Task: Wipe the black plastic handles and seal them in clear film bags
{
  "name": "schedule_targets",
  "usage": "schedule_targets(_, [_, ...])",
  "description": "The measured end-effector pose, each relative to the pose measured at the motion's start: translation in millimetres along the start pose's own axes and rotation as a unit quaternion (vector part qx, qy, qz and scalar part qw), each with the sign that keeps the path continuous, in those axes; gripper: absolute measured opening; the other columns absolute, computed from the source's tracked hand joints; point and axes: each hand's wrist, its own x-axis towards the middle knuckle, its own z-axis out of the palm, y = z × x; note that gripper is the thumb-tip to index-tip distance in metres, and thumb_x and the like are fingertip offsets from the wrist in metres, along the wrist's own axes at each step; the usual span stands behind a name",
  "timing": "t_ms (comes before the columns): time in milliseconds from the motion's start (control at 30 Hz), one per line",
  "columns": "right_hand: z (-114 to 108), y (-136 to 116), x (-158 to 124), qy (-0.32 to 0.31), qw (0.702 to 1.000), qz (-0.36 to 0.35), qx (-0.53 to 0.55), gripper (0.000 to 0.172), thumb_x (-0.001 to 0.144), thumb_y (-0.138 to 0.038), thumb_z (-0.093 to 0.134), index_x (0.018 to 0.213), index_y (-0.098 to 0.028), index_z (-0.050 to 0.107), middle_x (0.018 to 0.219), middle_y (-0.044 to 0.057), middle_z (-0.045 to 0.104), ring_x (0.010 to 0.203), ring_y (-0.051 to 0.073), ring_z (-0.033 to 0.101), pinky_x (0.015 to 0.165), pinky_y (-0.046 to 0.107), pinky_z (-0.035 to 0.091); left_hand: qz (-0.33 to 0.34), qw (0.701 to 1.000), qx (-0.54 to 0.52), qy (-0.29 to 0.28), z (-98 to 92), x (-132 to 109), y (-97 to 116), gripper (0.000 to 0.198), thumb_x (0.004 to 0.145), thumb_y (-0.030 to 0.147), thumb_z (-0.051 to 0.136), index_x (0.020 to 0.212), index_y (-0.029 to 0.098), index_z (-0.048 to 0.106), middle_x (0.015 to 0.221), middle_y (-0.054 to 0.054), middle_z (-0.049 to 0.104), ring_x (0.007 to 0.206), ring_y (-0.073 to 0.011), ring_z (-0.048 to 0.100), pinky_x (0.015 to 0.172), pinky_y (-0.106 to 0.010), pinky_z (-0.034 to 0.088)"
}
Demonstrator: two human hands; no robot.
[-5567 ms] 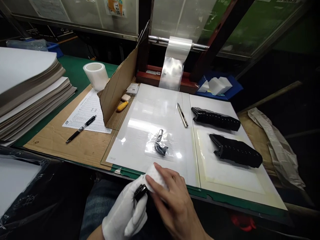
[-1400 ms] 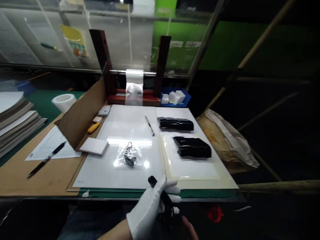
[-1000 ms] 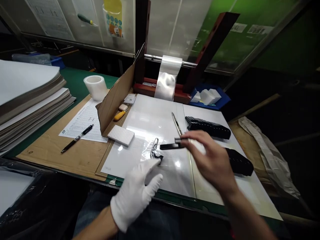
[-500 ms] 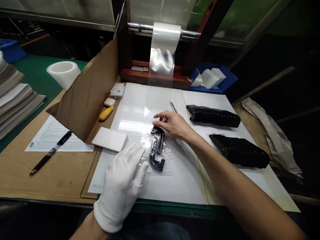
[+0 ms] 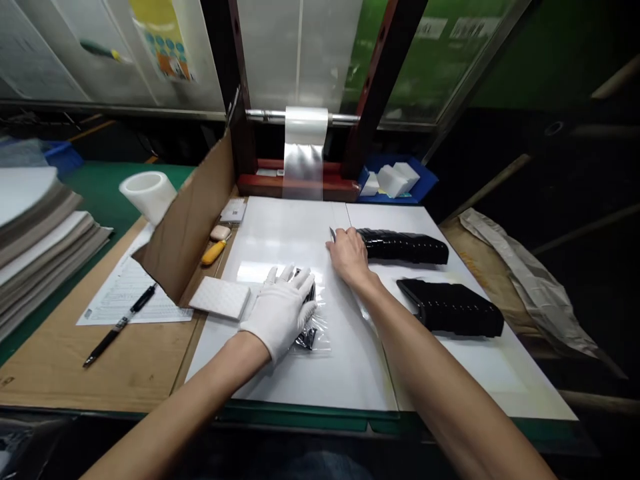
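While your left hand (image 5: 283,303) in its white glove is lying flat, fingers spread wide, it is covering much of the black glossy piece (image 5: 306,339) on the white surface (image 5: 345,380). That piece is showing around your fingers, and clear film (image 5: 323,339) is extending beside it; whether the film is passing over or under, one cannot tell. For steadying well, you should probably be pressing lightly and evenly, so that nothing is sliding or wrinkling. Leftward, a white pad (image 5: 220,297) is resting just beside your glove. Rightward, a black block (image 5: 450,308) is lying beyond your right forearm. Farther on, your bare right hand (image 5: 349,253) is bending its fingers at a pointed silver tool (image 5: 333,234); only the tip is showing, so whether they are gripping it cannot be told. Because it looks sharp, you should perhaps be pointing it away from the glove. Behind, another black block (image 5: 407,247) is lying just beside this hand, and a film roll (image 5: 306,120) is hanging.
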Motion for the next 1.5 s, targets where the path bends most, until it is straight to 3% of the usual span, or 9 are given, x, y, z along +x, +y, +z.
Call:
schedule_targets(267, [-16, 3, -15, -0.035, 0.998, 0.017, 0.047, 0.029, 0.097, -0.037, 0.062, 0.114, -0.014, 0.063, 0.111, 0.008, 0.066, 0.096, 0.019, 0.066, 0.085, 0.039, 0.057, 0.011, 0.998, -0.003, 0.054, -7.7, -4, 5, 0.041, 0.093, 0.028, 0.058, 0.133, 0.017, 0.057, 0.135, -0.012, 0.064, 0.137, -0.0372, 0.047, 0.115, -0.056, 0.036])
schedule_targets(467, [-62, 16, -8, -0.039, 0.988, -0.124, 0.088, 0.027, 0.1, -0.038, 0.057, 0.114, -0.016, 0.063, 0.104, 0.004, 0.067, 0.087, 0.016, 0.067, 0.081, 0.036, 0.057, -0.061, 0.984, -0.043, 0.162, -40.8, 28, -47, 0.064, 0.098, 0.035, 0.053, 0.153, 0.009, 0.034, 0.155, -0.018, 0.044, 0.148, -0.0299, 0.033, 0.123, -0.044, 0.028])
schedule_targets(567, [-69, 4, 16, -0.041, 0.975, -0.209, 0.065, 0.021, 0.099, -0.034, 0.059, 0.111, -0.017, 0.065, 0.11, 0.005, 0.067, 0.098, 0.018, 0.065, 0.091, 0.041, 0.054, -0.054, 0.985, -0.068, 0.151, -54.7, 65, -78, 0.071, 0.093, 0.034, 0.063, 0.154, 0.016, 0.031, 0.153, -0.015, 0.047, 0.143, -0.026, 0.042, 0.119, -0.04, 0.034])
schedule_targets(733, [-34, -33, 57, -0.054, 0.958, -0.279, 0.017, 0.021, 0.099, -0.033, 0.06, 0.112, -0.018, 0.065, 0.112, 0.006, 0.066, 0.098, 0.019, 0.065, 0.09, 0.041, 0.054, -0.028, 0.993, -0.081, 0.083, -38.4, 109, -109, 0.047, 0.094, 0.038, 0.064, 0.136, 0.019, 0.054, 0.145, -0.012, 0.052, 0.128, -0.0317, 0.055, 0.106, -0.056, 0.045])
schedule_targets(867, [-9, -36, 71, -0.074, 0.948, -0.31, -0.004, 0.019, 0.099, -0.031, 0.058, 0.112, -0.018, 0.065, 0.111, 0.005, 0.066, 0.097, 0.018, 0.064, 0.089, 0.04, 0.053, -0.028, 0.996, -0.079, 0.034, -16.1, 118, -129, 0.049, 0.095, 0.042, 0.062, 0.137, 0.019, 0.054, 0.147, -0.012, 0.05, 0.131, -0.0333, 0.051, 0.109, -0.058, 0.042])
schedule_targets(1033, [-35, 3, 73, -0.093, 0.953, -0.282, -0.061, 0.012, 0.097, -0.025, 0.061, 0.099, -0.016, 0.068, 0.098, 0.003, 0.067, 0.092, 0.018, 0.064, 0.088, 0.039, 0.053, -0.035, 0.995, -0.092, -0.005, -5.4, 123, -146, 0.096, 0.082, 0.06, 0.069, 0.158, 0.022, 0.024, 0.163, -0.018, 0.028, 0.15, -0.0408, 0.022, 0.119, -0.055, 0.026])
schedule_targets(1133, [-54, 20, 67, -0.096, 0.961, -0.243, -0.09, 0.014, 0.094, -0.028, 0.066, 0.093, -0.015, 0.068, 0.093, 0.004, 0.067, 0.088, 0.018, 0.064, 0.086, 0.04, 0.053, -0.038, 0.994, -0.103, -0.017, -6.4, 124, -147, 0.102, 0.079, 0.064, 0.066, 0.16, 0.023, 0.019, 0.165, -0.018, 0.024, 0.152, -0.0404, 0.018, 0.121, -0.049, 0.021])
schedule_targets(1267, [-35, 14, 53, -0.075, 0.974, -0.207, -0.059, 0.022, 0.096, -0.033, 0.064, 0.108, -0.015, 0.067, 0.111, 0.008, 0.066, 0.093, 0.019, 0.065, 0.087, 0.04, 0.054, -0.043, 0.992, -0.117, -0.028, -9.3, 123, -145, 0.105, 0.076, 0.066, 0.068, 0.159, 0.021, 0.022, 0.166, -0.016, 0.023, 0.152, -0.0408, 0.015, 0.122, -0.051, 0.018])
schedule_targets(1500, [15, -13, 29, 0.022, 0.976, -0.191, 0.104, 0.016, 0.091, -0.03, 0.068, 0.089, -0.015, 0.065, 0.125, 0.009, 0.062, 0.129, 0.028, 0.049, 0.108, 0.054, 0.039, -0.025, 0.988, -0.154, -0.005, -18.1, 118, -140, 0.052, 0.094, 0.046, 0.062, 0.139, 0.021, 0.052, 0.15, -0.013, 0.048, 0.133, -0.0334, 0.048, 0.111, -0.06, 0.038])
